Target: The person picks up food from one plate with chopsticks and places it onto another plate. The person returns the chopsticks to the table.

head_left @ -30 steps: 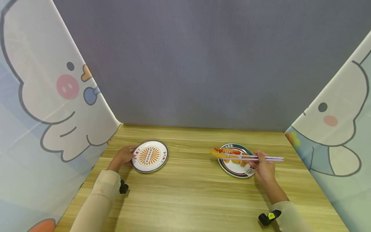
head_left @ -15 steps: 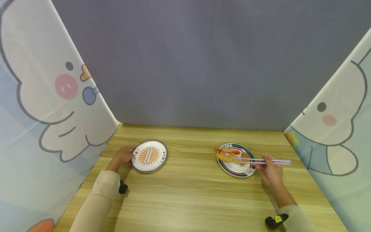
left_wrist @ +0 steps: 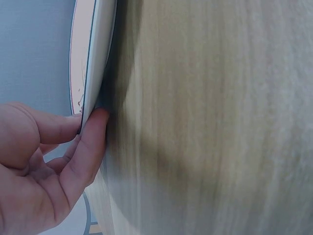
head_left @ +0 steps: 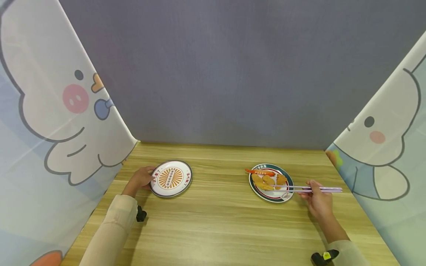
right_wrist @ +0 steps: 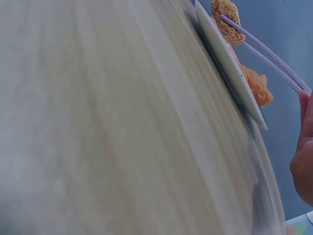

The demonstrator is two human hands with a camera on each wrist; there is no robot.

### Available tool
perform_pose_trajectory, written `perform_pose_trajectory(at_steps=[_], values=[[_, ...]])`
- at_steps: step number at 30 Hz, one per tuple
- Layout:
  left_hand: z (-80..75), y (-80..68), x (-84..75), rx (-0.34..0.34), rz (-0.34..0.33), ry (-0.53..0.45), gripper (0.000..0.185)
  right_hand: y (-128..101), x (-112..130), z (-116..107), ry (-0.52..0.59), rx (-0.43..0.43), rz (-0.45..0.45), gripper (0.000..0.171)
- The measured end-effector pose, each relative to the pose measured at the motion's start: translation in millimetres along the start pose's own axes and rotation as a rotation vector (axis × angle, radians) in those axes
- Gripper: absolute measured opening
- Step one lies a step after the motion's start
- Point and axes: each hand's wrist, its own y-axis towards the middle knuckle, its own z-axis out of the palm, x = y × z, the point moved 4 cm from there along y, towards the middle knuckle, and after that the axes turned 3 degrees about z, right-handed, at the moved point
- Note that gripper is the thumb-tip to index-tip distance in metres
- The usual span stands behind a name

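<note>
My left hand [head_left: 142, 178] pinches the near-left rim of a white plate [head_left: 171, 178] with an orange sunburst print. In the left wrist view, thumb and fingers take that rim from both sides, and the plate looks tilted. At the right, my right hand [head_left: 320, 201] holds a pair of lilac chopsticks [head_left: 327, 190]. Their tips reach over a green-rimmed plate [head_left: 266, 198] carrying a red-orange shrimp [head_left: 263, 172], a long yellow fried piece [head_left: 261, 183] and brown fried nuggets [head_left: 281, 180]. One tip overlaps a breaded piece [right_wrist: 227, 22] in the right wrist view; contact is unclear.
Both plates are on a wood-grain table [head_left: 213, 221]. A grey wall panel [head_left: 213, 92] stands behind it, with cartoon-printed cloth panels [head_left: 56, 122] at either side. Black wrist cameras [head_left: 141, 214] are strapped to the sleeves.
The yellow fried piece held in the chopsticks has come down onto the green-rimmed plate. My right hand has shifted right and slightly nearer. The left hand stays on its plate.
</note>
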Motion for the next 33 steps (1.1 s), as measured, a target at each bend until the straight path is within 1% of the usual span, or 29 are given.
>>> perform_pose_trajectory(at_steps=[8,16,20,27,33], values=[[-0.1,2.0,1.1,-0.009,-0.017,0.015,0.059,-0.8,1.0,-11.4,-0.109,-0.034,0.019,0.037],[-0.3,2.2,0.6,-0.01,-0.018,0.036,0.059,-1.9,2.0,-15.5,-0.112,-0.046,0.022,0.036],[-0.1,2.1,0.8,-0.01,-0.017,0.038,0.06,-1.7,3.5,-14.1,-0.106,-0.029,0.006,0.034],[0.3,2.5,1.1,-0.008,-0.016,0.051,0.059,-4.4,7.6,-11.7,-0.048,0.056,-0.024,0.035],[0.2,3.8,1.0,-0.006,-0.018,0.056,0.06,-5.1,10.9,-9.7,0.066,0.12,-0.068,0.036]])
